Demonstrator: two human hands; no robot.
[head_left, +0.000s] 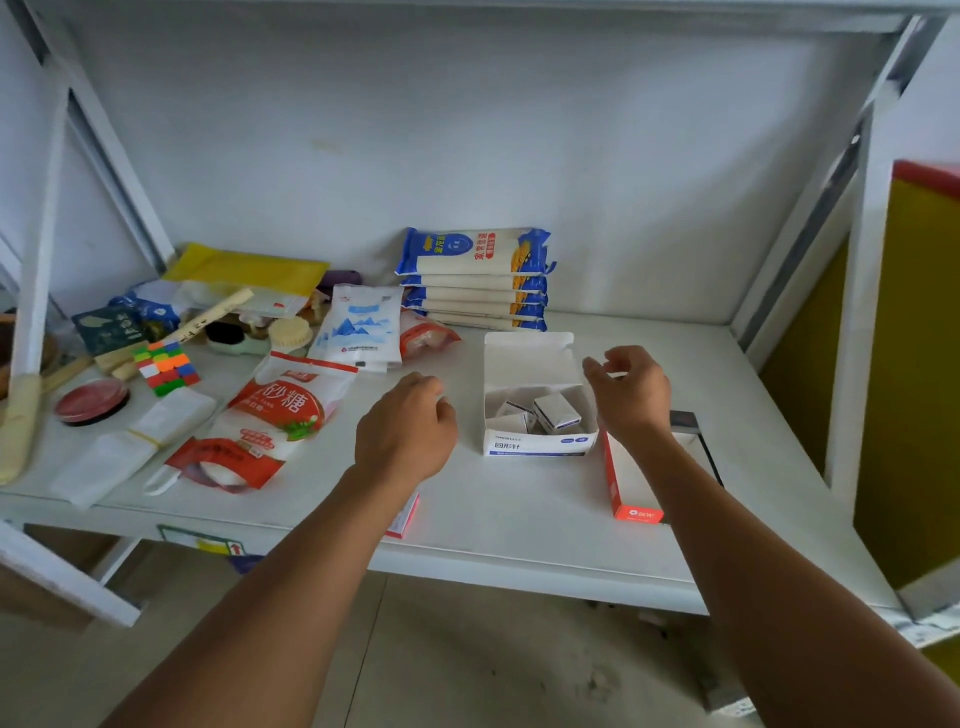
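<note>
An open white carton (535, 444) with blue print stands on the white shelf (519, 509), its lid flap up. Several small white boxes (556, 413) lie inside it. My right hand (631, 392) hovers just right of the carton, fingers loosely curled, holding nothing. Left of the carton, my left hand (408, 428) hangs above the shelf with fingers curled down, and nothing shows in it. An open red-and-white box (631, 486) lies under my right forearm. A small pink-edged box (404, 514) peeks out beneath my left forearm.
A stack of blue-and-white noodle packs (475, 280) stands at the back. Left of my hands lie a red sugar bag (283, 410), a white salt bag (358, 327), a colour cube (166, 366), a red round tin (91, 401) and more clutter. Shelf posts (852, 291) frame both sides.
</note>
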